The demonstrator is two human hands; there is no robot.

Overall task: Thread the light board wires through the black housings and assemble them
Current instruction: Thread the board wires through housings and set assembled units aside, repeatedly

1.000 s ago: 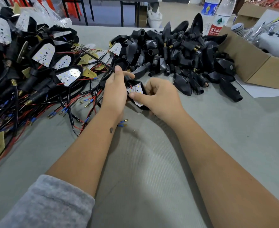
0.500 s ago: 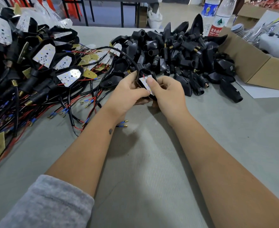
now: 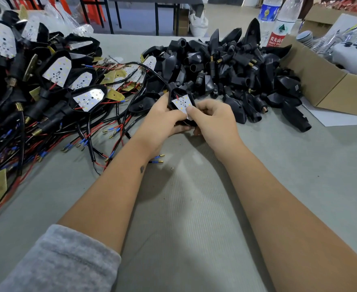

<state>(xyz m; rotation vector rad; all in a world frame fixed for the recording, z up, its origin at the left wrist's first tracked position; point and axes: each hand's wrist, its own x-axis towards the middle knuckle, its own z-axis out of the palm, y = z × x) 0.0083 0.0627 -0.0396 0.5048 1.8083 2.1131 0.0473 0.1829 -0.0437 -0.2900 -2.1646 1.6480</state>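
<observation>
Two forearms reach out over the grey table (image 3: 194, 228), the left one coming out of a grey sleeve (image 3: 64, 262). Just right of the left wrist two blue-sleeved wire ends (image 3: 159, 158) lie on the table.

The left hand (image 3: 162, 121) and right hand (image 3: 213, 121) meet around one black housing (image 3: 191, 98), held just above the table. The left hand grips its left side and underside, thumb up along the rim. The right hand curls round its right side, thumb pressing the near end of the white light board (image 3: 182, 103) that sits in the housing's open face. A red wire (image 3: 177, 96) shows at the board's far end, and a black cable (image 3: 152, 72) runs from the housing's neck up and away to the left.

Left of the hands lies a heap of finished units (image 3: 57, 81): housings with white boards in them, trailing red and black wires (image 3: 101, 127) with blue-sleeved ends. Between that heap and the hands, loose boards (image 3: 118, 76) lie with yellowish backs showing.

Beyond and to the right of the hands is a pile of empty housings (image 3: 236, 68), some with brass threaded stems. Further right stands an open cardboard box (image 3: 320, 81) on a white sheet (image 3: 341, 116). Behind the pile stand two plastic bottles (image 3: 282, 22), one with a red label.
</observation>
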